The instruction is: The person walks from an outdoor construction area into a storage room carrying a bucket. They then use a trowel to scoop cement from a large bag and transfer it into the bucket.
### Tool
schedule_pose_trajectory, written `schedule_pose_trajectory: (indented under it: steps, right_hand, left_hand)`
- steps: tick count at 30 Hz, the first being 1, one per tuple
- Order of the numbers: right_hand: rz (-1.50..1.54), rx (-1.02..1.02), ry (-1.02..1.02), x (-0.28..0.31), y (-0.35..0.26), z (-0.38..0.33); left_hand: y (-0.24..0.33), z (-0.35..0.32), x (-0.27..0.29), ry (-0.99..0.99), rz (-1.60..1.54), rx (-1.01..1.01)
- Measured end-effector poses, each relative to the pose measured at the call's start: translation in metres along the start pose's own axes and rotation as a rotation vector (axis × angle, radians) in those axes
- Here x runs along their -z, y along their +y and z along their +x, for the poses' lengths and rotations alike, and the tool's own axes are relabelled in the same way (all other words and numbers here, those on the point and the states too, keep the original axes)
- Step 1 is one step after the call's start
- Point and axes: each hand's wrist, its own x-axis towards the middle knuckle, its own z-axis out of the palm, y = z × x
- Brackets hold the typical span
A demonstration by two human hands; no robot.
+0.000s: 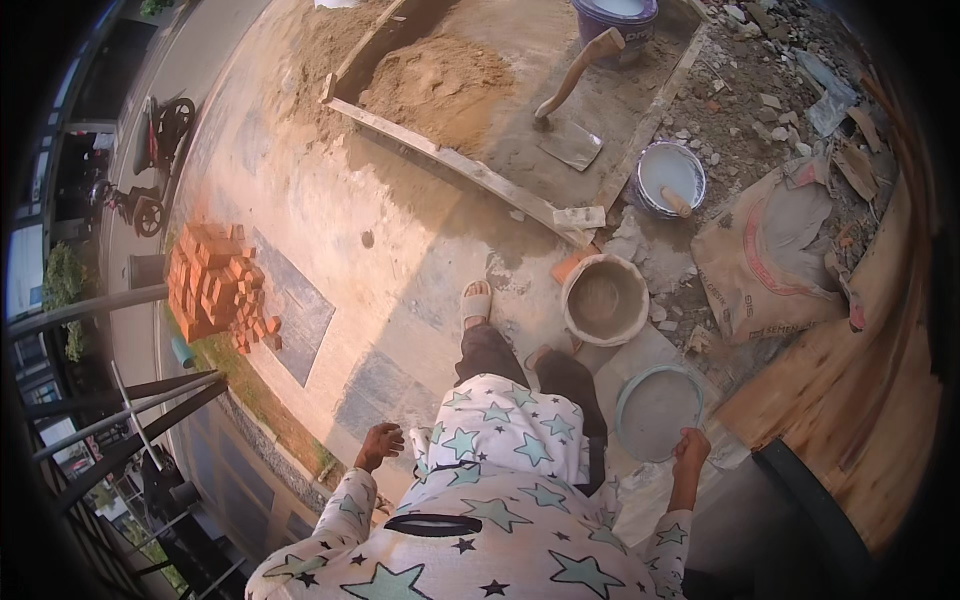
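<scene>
My right hand (690, 450) is closed on the near right rim of a round sieve (658, 415) with a green rim and grey mesh. It hangs beside my right leg. My left hand (380, 446) is off to the left of my body, fingers loosely bent and apart, with nothing in it. Ahead of my feet, to the right, a round bucket (606, 300) with a pale, crusted rim shows a grey-brown inside. Past it a white-rimmed pail (669, 180) holds pale liquid and a wooden-handled tool (677, 202).
A wooden-framed bed (460, 160) ahead holds a sand heap (440, 85), a hoe (580, 75) and a purple bucket (615, 35). To the right lie a torn cement sack (770, 255), rubble (720, 105) and wooden boards (850, 400). Bricks (215, 285) are stacked left; a motorcycle (150, 165) stands beyond.
</scene>
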Motion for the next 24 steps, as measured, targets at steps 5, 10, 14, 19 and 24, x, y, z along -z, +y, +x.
schedule_pose_trajectory:
  steps: [5,10,14,19,24]
  right_hand:
    - [-0.215,0.094,0.052,-0.042,-0.075,-0.104]
    - [-0.385,0.351,0.058,-0.09,-0.128,-0.163]
    - [-0.434,0.534,0.014,-0.138,-0.174,-0.188]
    - [-0.432,0.786,-0.153,-0.266,-0.243,-0.227]
    - [-0.436,0.849,-0.335,-0.409,-0.294,-0.262]
  left_hand:
    - [0.022,0.039,0.015,-0.036,-0.101,-0.122]
    - [0.024,0.084,0.054,-0.058,-0.168,-0.056]
    - [0.036,0.116,0.107,-0.013,-0.218,-0.047]
    - [0.051,0.15,0.18,0.108,-0.285,-0.12]
    - [0.122,0.185,0.254,0.247,-0.279,-0.22]
